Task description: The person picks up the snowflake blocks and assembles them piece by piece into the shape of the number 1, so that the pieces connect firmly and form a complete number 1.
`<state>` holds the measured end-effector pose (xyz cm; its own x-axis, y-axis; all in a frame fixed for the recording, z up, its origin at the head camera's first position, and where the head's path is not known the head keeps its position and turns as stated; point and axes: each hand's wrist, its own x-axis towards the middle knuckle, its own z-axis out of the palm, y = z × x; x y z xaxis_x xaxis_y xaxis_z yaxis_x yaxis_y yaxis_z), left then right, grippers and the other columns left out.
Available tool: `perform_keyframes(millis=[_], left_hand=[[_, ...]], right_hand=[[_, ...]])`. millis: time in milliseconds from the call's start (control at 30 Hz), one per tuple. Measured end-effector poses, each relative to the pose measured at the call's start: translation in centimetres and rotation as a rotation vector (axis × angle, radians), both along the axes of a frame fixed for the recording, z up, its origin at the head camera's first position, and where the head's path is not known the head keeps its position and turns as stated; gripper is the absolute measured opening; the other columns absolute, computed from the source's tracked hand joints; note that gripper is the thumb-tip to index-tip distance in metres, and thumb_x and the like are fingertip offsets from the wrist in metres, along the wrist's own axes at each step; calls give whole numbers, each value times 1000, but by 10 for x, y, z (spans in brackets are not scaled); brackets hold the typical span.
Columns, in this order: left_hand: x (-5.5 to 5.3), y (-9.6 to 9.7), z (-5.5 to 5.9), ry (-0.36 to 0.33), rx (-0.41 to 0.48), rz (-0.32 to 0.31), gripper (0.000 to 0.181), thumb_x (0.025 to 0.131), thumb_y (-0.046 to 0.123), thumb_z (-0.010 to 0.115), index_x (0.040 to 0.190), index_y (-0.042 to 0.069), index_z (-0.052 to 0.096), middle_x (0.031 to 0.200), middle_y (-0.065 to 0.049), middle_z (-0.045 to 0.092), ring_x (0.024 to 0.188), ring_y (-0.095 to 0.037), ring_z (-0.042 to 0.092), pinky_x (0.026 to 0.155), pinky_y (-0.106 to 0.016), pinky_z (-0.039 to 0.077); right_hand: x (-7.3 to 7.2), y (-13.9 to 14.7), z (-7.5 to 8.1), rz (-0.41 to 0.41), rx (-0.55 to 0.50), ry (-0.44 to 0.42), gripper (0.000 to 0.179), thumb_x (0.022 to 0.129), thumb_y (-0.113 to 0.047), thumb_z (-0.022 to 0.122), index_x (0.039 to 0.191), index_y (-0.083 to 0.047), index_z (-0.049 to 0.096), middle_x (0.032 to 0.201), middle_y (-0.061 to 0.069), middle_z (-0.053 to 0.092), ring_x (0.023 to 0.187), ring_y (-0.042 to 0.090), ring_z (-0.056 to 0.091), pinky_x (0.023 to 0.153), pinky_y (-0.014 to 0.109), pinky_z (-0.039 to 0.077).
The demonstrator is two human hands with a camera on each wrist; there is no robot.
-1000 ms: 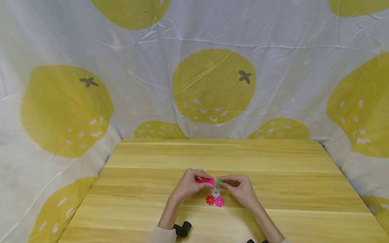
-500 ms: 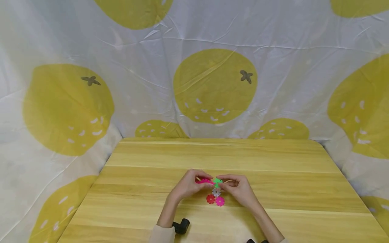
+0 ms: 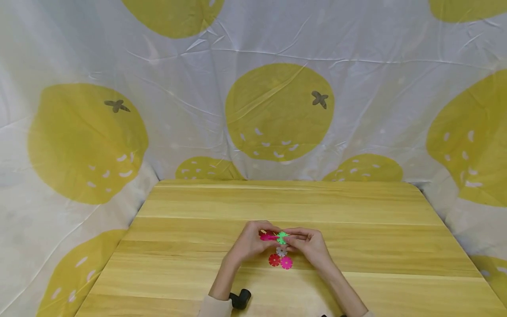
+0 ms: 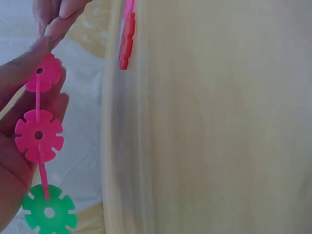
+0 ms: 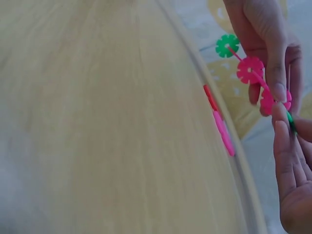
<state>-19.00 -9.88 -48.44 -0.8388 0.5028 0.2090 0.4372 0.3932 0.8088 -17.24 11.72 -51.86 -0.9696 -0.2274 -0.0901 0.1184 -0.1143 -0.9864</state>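
Observation:
My left hand (image 3: 251, 241) holds a chain of slotted snowflake discs. Face-on in the left wrist view are a pink disc (image 4: 39, 135) and another pink disc (image 4: 47, 73), joined by pieces seen edge-on. A green disc (image 4: 50, 212) ends the chain near the palm. At the other end, my right hand (image 5: 298, 180) pinches a second green disc (image 5: 291, 122) between thumb and fingers. This disc meets the pink end disc at the left fingertips; fingers hide whether their slots engage. Both hands nearly touch above the table.
Just below the hands, a white disc (image 3: 281, 251), a red disc (image 3: 274, 260) and a pink disc (image 3: 286, 263) lie close together on the wooden table (image 3: 190, 202). A lemon-print cloth (image 3: 198, 110) hangs behind. Black wrist mount (image 3: 240, 299) sits by the left sleeve.
The left hand has shifted slightly right, nearer the right hand. The pink chain has turned in its fingers, and the green disc by the right fingertips shows more of its face.

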Motion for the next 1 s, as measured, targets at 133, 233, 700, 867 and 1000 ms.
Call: perform_keyframes(millis=[133,233,700,867,1000], left_hand=[[1,3,-2,18,16,7,26,84,13,87,108,6,80,101,-6,80,95,-21,74,86,-30,60],[1,5,-4,33,23,26,25,83,12,87,107,7,81,100,-5,80,93,-19,74,82,-28,59],[1,-2,2,-19,43,73,23,84,10,87,106,9,82,105,-1,78,100,-19,71,87,-25,57],[-1,-13,4,-40,73,124,24,83,12,88,106,12,82,104,2,77,98,-18,70,82,-25,58],[-3,-18,3,-58,86,157,24,83,13,88,106,13,82,105,2,77,97,-17,71,81,-24,58]], right_hand=[[1,-1,1,-31,11,-27,37,94,-8,75,123,14,67,105,21,78,83,16,78,82,36,63],[1,-2,1,-45,11,-44,37,94,-8,75,122,14,68,106,22,78,84,15,78,82,34,63],[2,-3,1,14,-9,-62,43,95,-12,75,129,12,64,108,14,79,94,17,78,88,35,62],[0,5,2,59,118,-22,41,93,-17,78,124,8,69,113,18,77,99,17,76,85,30,62],[-3,17,1,147,224,43,34,93,-12,77,119,9,71,111,25,76,94,17,76,77,27,61]])
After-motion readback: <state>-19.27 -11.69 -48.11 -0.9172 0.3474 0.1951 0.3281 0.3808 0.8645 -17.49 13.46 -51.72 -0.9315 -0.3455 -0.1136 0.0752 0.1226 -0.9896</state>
